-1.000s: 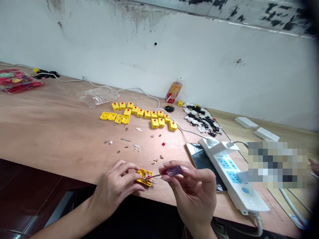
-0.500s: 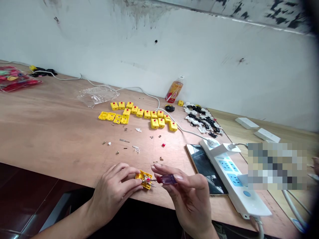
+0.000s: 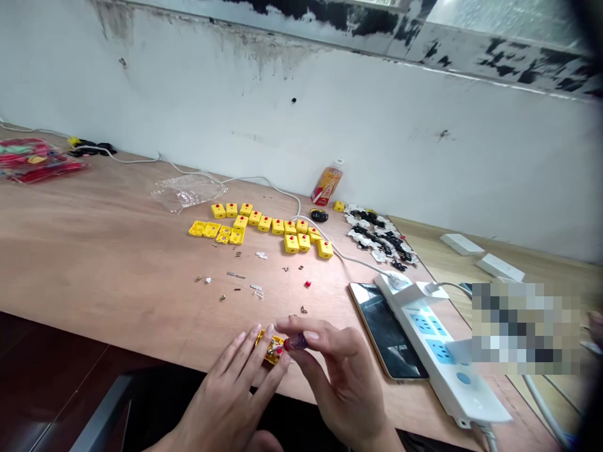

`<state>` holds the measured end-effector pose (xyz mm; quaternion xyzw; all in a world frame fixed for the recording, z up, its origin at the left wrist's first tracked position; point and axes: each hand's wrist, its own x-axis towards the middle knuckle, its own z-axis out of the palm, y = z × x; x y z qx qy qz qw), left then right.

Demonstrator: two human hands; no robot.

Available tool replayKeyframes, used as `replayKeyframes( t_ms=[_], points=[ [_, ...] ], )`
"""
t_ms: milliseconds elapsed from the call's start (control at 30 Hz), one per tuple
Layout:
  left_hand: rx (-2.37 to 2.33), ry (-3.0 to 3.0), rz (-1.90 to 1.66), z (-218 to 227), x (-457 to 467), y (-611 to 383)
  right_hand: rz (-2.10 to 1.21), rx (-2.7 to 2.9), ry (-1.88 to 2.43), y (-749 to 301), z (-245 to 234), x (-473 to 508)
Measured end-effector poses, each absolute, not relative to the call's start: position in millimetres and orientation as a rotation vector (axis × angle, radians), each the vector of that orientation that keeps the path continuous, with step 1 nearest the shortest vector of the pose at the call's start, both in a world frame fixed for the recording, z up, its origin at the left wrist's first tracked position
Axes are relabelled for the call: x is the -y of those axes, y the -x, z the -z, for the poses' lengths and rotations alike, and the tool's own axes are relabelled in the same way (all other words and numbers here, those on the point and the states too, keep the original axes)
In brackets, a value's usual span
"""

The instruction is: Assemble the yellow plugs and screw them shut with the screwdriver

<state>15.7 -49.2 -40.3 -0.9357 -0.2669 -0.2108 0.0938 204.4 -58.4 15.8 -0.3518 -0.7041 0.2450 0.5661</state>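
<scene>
My left hand (image 3: 230, 395) holds a small yellow plastic connector housing (image 3: 271, 349), open side up with metal parts inside, though my fingers hide much of it. My right hand (image 3: 334, 370) grips a screwdriver with a translucent purple handle (image 3: 296, 342). The screwdriver points end-on at the housing, so its shaft is hidden. Beyond my hands, small brass and metal parts (image 3: 235, 274) lie loose on the wooden table (image 3: 94, 263), with a tiny red piece (image 3: 308, 284) among them. Rows of closed yellow connectors (image 3: 264, 225) stand further back.
A white power strip (image 3: 436, 342) and a phone (image 3: 386, 329) lie to the right. A heap of white and black parts (image 3: 379, 238), a drink bottle (image 3: 326, 185) and a plastic bag (image 3: 188, 192) sit further back. Another person's hand (image 3: 596, 326) shows at the right edge.
My hands have come closer together, and my left fingers now stand more upright around the housing. The screwdriver has turned to point end-on at it. The view has tilted slightly upward.
</scene>
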Motion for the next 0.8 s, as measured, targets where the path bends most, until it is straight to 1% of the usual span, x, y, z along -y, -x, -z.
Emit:
replayKeyframes(
  t_ms=[133, 300, 467, 667, 800],
  points=[
    [0.844, 2.796, 0.576, 43, 50, -16, -0.434, 1.54, 0.785, -198, -14, 58],
    [0.834, 2.81, 0.586, 44, 51, -17, -0.622, 1.671, 0.853, -203, -13, 59],
    [0.855, 2.831, 0.612, 46, 51, -18, -0.417, 1.529, 0.807, -203, -13, 56],
    [0.835, 2.81, 0.62, 47, 51, -17, -0.683, 1.677, 0.887, -209, -14, 60],
    [0.86, 2.827, 0.644, 48, 51, -18, -0.508, 1.581, 0.818, -205, -9, 55]
  ],
)
